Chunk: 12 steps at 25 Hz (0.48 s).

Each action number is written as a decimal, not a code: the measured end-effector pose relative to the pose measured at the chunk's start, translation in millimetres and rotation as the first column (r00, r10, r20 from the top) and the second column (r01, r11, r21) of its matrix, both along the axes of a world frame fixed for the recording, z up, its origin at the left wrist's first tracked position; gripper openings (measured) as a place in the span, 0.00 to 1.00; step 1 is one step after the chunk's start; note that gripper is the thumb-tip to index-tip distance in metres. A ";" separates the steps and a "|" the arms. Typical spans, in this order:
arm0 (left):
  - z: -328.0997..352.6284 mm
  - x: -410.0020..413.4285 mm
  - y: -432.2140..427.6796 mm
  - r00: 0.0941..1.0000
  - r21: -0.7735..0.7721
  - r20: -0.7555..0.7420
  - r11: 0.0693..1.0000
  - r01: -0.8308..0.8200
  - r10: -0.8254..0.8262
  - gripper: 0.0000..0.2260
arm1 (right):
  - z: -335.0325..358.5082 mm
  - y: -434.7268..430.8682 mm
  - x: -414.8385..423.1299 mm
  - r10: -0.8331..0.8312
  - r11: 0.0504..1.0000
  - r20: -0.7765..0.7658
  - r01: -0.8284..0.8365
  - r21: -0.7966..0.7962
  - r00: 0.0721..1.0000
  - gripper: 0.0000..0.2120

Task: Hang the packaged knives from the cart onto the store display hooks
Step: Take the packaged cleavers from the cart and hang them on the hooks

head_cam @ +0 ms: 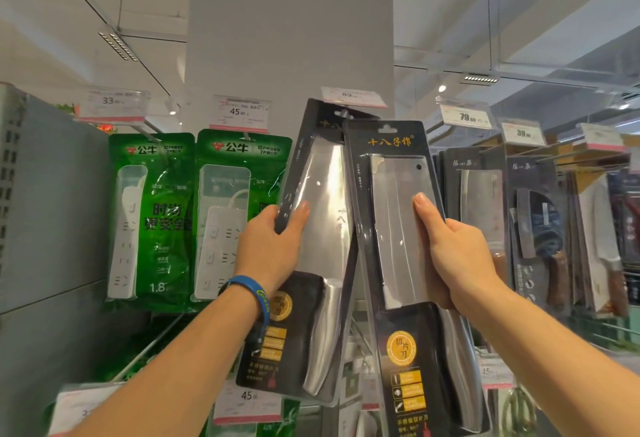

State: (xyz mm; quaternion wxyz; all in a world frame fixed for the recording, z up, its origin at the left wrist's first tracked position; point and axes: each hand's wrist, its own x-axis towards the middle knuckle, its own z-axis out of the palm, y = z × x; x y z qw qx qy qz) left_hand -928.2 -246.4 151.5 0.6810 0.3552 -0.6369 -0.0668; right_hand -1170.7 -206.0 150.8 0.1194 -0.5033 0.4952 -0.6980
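The left knife pack (325,177) is clamped at mid-blade by the left hand (273,246), its hang slot just below the 89 price tag (353,96). The right knife pack (394,229), below-right of the tag, is clamped by the right hand (457,256). Stiff card, a slick blister and blade-heavy weight are expected, so a mid-blade grip is advised.

Shop: price tags (240,112), packaged goods (149,218) on hooks

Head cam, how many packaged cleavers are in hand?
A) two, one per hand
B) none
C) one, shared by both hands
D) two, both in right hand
A: left hand grips a first black-card packaged steel cleaver, right hand grips a second black-card packaged steel cleaver.
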 end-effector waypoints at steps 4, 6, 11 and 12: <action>-4.6 -6.8 -19.6 1.000 0.092 0.025 0.996 -0.022 0.019 0.28 | -0.1 1.9 -1.3 -0.005 1.000 -0.021 0.005 0.000 1.000 0.40; -10.8 -14.2 -29.9 1.000 0.146 0.002 0.989 -0.014 0.014 0.31 | -0.8 0.2 0.2 -0.007 1.000 -0.021 0.008 0.009 1.000 0.42; -4.7 -36.9 -65.9 0.994 0.322 -0.090 0.943 0.087 -0.061 0.23 | 4.2 -9.1 5.8 -0.009 1.000 -0.066 0.008 -0.010 0.998 0.48; -3.4 -39.8 -73.3 0.993 0.370 -0.086 0.923 0.107 -0.080 0.27 | 4.2 -10.7 6.1 -0.011 1.000 -0.070 0.009 -0.022 0.998 0.46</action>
